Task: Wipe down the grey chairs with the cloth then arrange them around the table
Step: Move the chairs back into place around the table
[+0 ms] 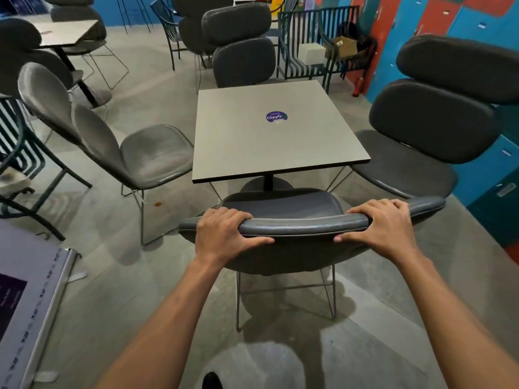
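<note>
A grey chair stands right in front of me, its seat facing the square grey table. My left hand grips the top edge of its backrest on the left, fingers over the top and thumb behind. My right hand grips the same edge on the right. Another grey chair stands at the table's left side, one at its right side, and one at the far side. No cloth is in view.
A dark metal slatted chair stands at the far left. A banner stand lies on the floor at lower left. A second table with chairs is at the back left. Coloured lockers line the right wall.
</note>
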